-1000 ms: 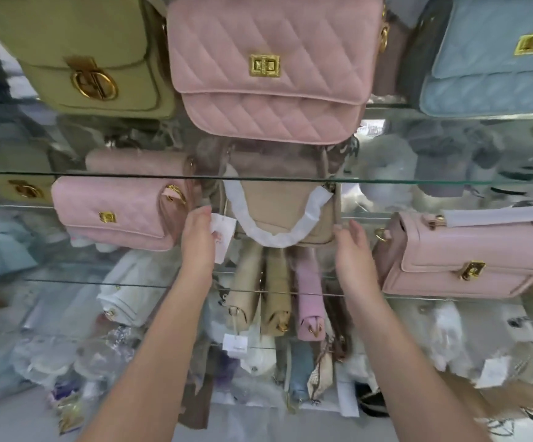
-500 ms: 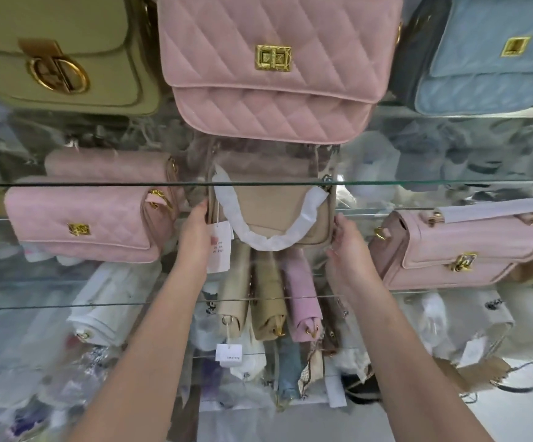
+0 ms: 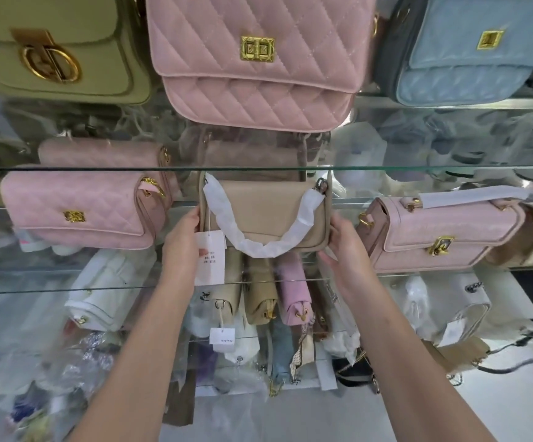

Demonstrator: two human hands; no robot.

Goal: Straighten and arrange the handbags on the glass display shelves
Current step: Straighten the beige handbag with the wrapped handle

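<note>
A small beige handbag (image 3: 268, 212) with a white paper-wrapped handle (image 3: 260, 247) stands at the middle of a glass shelf (image 3: 35, 291). My left hand (image 3: 182, 247) grips its left side, beside a hanging white price tag (image 3: 209, 263). On the opposite side, my right hand (image 3: 345, 250) grips the bag, fingers on the edge and thumb at the lower corner. A pink quilted bag (image 3: 77, 212) stands to its left and a pink clasp bag (image 3: 434, 231) to its right.
On the shelf above are an olive bag (image 3: 51, 49), a large pink quilted bag (image 3: 259, 59) and a blue quilted bag (image 3: 469, 49). Below, a white bag (image 3: 105, 291) and several narrow bags (image 3: 292, 298) stand end-on among plastic-wrapped stock.
Both hands moved up from just below the beige bag and closed on its two sides. The view has shifted slightly closer to the shelf.
</note>
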